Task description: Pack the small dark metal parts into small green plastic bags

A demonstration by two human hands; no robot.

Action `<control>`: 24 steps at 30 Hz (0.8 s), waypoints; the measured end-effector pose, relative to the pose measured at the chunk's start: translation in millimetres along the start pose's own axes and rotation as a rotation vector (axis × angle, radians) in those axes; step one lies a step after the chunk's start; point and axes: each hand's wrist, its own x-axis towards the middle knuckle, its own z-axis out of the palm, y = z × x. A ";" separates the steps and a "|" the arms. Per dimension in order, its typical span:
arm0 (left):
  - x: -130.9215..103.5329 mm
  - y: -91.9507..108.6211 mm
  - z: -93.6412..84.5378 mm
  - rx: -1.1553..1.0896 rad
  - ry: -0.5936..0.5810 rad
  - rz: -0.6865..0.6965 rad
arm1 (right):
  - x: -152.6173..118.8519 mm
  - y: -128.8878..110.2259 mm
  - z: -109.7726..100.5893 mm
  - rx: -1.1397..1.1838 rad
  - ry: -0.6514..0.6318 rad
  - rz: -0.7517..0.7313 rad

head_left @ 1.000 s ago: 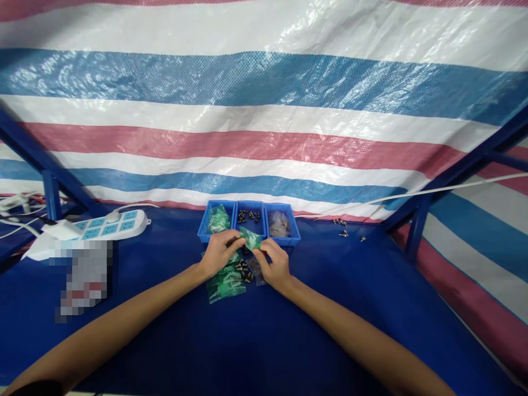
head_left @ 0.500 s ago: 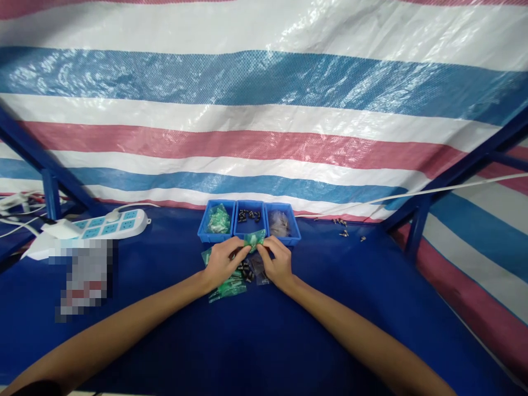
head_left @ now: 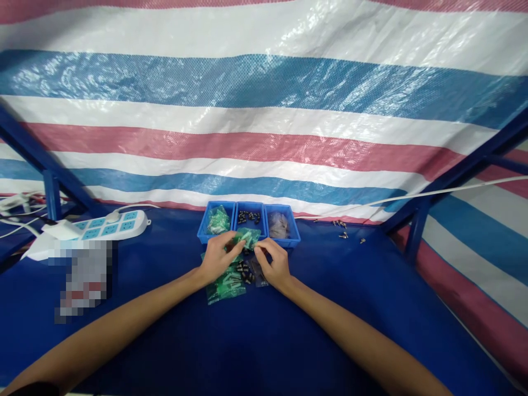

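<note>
A: Item one, held: one small green bag (head_left: pixel 250 235), raised above the surface (head_left: pixel 264 346), just in front of the middle bin (head_left: pixel 248 205); state of the fingers?

B: Left hand (head_left: pixel 214 258): thumb and forefinger nearly closed, bag pinched at its left part. Right hand (head_left: pixel 278 267): tips drawn together at the lower right edge, a small gap showing behind them. Opening of the bag: too small to make out

A: Handling notes?

B: Grip: light, both edges, film taut but unstretched. Height: low, so that anything slipping out lands close by. Wrists: level. Likely fault, in my judgement: thin film creasing or sliding between the tips

A: Items beneath and about?

B: Green bags (head_left: pixel 226 289), by the left hand; small dark parts (head_left: pixel 246 275), loose, between the hands; clear bag (head_left: pixel 260 275), beside the right hand. Behind: left bin (head_left: pixel 211 239), green bags inside; middle bin, dark parts; right bin (head_left: pixel 285 242), clear bags. Forearms: best kept off the loose parts, which may roll
</note>
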 end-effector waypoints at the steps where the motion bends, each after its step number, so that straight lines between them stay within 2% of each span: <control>1: 5.8 -0.6 -5.4 0.006 0.038 -0.003 | 0.2 -0.4 -0.5 0.004 -0.004 0.011; 5: 35.1 -14.5 -31.5 0.032 0.133 -0.133 | 0.5 0.0 0.0 0.009 -0.016 0.029; 9: 53.2 -38.2 -45.9 0.148 0.027 -0.257 | 0.8 2.5 2.8 0.006 -0.037 0.038; 13: 52.7 -45.2 -43.2 0.333 -0.064 -0.241 | 1.5 3.6 4.1 0.005 -0.061 0.030; 18: 47.3 -31.4 -38.5 0.660 -0.083 -0.216 | 1.8 4.2 3.7 -0.002 -0.083 0.034; 24: 47.9 -31.4 -39.9 0.796 -0.183 -0.191 | 0.6 6.0 5.3 -0.025 -0.119 0.021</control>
